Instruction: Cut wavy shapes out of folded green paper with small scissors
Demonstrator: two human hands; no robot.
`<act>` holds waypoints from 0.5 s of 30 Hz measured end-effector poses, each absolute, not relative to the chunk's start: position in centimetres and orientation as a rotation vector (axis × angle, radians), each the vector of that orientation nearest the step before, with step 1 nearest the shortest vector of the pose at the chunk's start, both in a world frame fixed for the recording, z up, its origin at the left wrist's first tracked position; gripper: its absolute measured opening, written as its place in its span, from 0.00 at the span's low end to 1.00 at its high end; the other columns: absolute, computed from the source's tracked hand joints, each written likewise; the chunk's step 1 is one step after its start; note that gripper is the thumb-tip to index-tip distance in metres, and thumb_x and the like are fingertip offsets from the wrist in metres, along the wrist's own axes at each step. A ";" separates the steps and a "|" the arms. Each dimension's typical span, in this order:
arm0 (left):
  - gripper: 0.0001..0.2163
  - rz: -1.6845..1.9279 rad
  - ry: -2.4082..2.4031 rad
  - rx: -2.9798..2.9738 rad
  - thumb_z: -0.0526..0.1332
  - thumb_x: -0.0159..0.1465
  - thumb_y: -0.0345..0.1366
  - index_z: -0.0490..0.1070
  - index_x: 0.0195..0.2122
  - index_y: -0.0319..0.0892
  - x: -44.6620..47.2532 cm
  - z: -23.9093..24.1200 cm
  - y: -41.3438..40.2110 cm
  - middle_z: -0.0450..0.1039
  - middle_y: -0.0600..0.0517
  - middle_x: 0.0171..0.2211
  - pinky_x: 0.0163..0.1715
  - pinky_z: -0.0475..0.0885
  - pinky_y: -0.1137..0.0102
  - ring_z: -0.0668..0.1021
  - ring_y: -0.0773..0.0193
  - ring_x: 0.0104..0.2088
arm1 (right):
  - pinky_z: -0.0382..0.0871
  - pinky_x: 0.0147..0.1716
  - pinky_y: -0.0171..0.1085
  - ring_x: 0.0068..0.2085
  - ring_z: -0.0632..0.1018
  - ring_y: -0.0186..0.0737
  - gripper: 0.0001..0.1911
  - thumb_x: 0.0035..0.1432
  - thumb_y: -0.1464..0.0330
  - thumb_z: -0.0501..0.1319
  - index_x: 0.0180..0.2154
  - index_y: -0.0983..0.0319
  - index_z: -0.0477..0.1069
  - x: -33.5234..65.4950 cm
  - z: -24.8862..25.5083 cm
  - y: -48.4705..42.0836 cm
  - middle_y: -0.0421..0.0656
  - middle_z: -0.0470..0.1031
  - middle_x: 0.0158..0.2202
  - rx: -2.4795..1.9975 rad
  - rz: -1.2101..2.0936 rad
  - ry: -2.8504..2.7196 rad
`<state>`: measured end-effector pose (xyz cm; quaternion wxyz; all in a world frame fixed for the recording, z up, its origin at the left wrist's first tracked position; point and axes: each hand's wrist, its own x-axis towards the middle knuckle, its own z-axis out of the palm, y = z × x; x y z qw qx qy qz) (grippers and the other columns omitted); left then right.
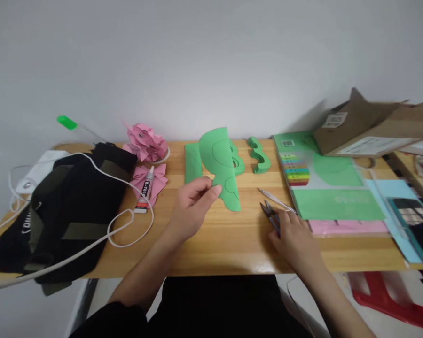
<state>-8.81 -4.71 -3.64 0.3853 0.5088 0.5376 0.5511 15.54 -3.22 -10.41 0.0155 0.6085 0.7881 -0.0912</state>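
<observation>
My left hand [190, 209] pinches a folded-looking green paper cutout [216, 157] between thumb and fingers, raised above the desk. Curved pencil-like outlines show on the paper. Down at the desktop, my right hand [296, 239] is closed around a pair of scissors [269, 215], whose dark blades point away and stand slightly apart; its handles are mostly hidden by the fingers. A pen [277, 200] lies just beyond the scissors. Behind the cutout rest a green paper rectangle [192, 162] and curved green pieces [238, 162], partly covered. Another wavy green piece [259, 155] sits to their right.
Left on the wooden desk [211, 253] are a black bag [77, 211], a white cable [91, 249], crumpled pink paper [146, 143] and a glue tube [145, 190]. To the right lie green paper packs [338, 204], a cardboard box [370, 126] and blue sheets [391, 188].
</observation>
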 end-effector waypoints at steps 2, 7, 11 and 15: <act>0.16 1.420 1.365 1.276 0.59 0.62 0.34 0.59 0.18 0.41 -8.6 -3.6 -4.7 0.55 0.58 0.17 0.21 0.52 0.70 0.60 0.72 0.20 | 0.68 0.35 0.49 0.38 0.77 0.59 0.13 0.49 0.79 0.55 0.39 0.70 0.70 15.4 -10.4 -2.8 0.61 0.76 0.36 1.918 -0.346 2.447; 0.16 1.429 1.359 1.202 0.60 0.62 0.34 0.59 0.18 0.41 -8.4 -3.6 -4.9 0.56 0.58 0.16 0.20 0.54 0.72 0.60 0.72 0.19 | 0.68 0.29 0.41 0.29 0.75 0.45 0.09 0.59 0.73 0.51 0.36 0.63 0.69 15.4 -9.2 -2.2 0.48 0.74 0.30 1.865 -0.682 2.573; 0.16 1.411 1.363 1.192 0.60 0.61 0.35 0.61 0.17 0.41 -8.0 -3.4 -5.0 0.60 0.57 0.15 0.20 0.58 0.73 0.63 0.72 0.19 | 0.59 0.19 0.35 0.20 0.65 0.35 0.17 0.67 0.58 0.48 0.49 0.60 0.67 14.3 -6.6 -3.1 0.37 0.64 0.24 1.866 -1.666 2.564; 0.14 1.410 1.335 1.155 0.60 0.61 0.35 0.64 0.19 0.41 -7.6 -3.0 -5.1 0.66 0.56 0.16 0.22 0.64 0.74 0.68 0.72 0.19 | 0.53 0.19 0.34 0.21 0.60 0.32 0.21 0.67 0.52 0.48 0.43 0.60 0.70 12.7 -4.5 -4.1 0.38 0.64 0.26 1.595 -2.410 2.280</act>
